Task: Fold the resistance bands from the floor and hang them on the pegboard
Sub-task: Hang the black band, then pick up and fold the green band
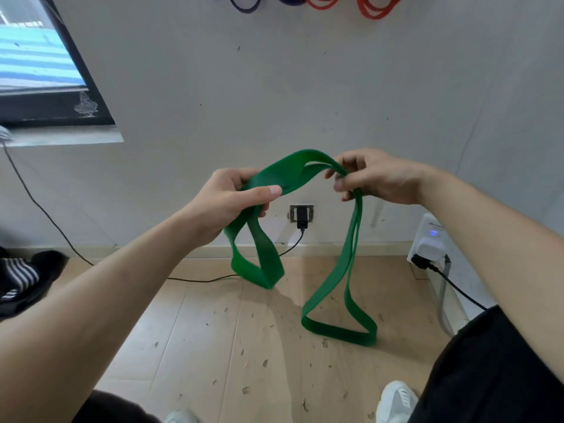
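Hung bands (323,3) cropped above

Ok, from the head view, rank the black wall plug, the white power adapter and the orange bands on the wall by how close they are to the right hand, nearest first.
From the right hand:
1. Black wall plug, below and to its left, on the wall socket.
2. White power adapter, lower right, near the floor. These two are fairly close to call.
3. Orange bands, clearly farthest, hanging high on the wall.

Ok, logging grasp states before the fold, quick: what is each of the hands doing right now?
Left hand: closed on the green resistance band.
Right hand: closed, pinching the same band.
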`<state>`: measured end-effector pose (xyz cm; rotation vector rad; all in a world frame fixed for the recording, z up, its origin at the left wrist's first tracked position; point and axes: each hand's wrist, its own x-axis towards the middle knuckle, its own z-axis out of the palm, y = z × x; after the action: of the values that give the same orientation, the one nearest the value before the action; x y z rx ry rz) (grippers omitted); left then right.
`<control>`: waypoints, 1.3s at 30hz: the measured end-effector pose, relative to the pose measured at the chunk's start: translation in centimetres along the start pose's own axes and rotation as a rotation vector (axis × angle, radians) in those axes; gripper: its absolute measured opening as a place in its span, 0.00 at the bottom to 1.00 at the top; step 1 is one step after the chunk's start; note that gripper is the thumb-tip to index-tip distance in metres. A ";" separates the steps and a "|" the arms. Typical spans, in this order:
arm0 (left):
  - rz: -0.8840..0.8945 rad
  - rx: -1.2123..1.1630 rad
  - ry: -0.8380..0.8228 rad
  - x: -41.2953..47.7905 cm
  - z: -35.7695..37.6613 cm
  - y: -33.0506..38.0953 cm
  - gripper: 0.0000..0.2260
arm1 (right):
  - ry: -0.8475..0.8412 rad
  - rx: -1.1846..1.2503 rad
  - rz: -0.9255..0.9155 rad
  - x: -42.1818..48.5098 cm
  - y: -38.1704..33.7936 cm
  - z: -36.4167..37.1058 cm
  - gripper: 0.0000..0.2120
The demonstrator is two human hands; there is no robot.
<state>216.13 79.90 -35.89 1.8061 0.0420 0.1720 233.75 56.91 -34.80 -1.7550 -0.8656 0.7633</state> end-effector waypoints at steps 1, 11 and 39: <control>0.006 0.007 0.002 0.0 0.1 0.1 0.13 | -0.030 -0.048 0.005 0.0 0.1 0.3 0.15; 0.028 0.025 -0.089 -0.1 0.4 0.6 0.11 | -0.092 0.031 -0.248 -0.5 -2.6 4.6 0.13; -0.043 0.244 -0.100 -0.9 1.4 -0.6 0.23 | 0.181 0.100 -0.260 -0.4 -2.7 5.2 0.08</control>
<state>215.43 78.61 -36.90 2.0528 0.0315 0.0466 228.75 59.78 -33.84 -1.5587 -0.8946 0.4616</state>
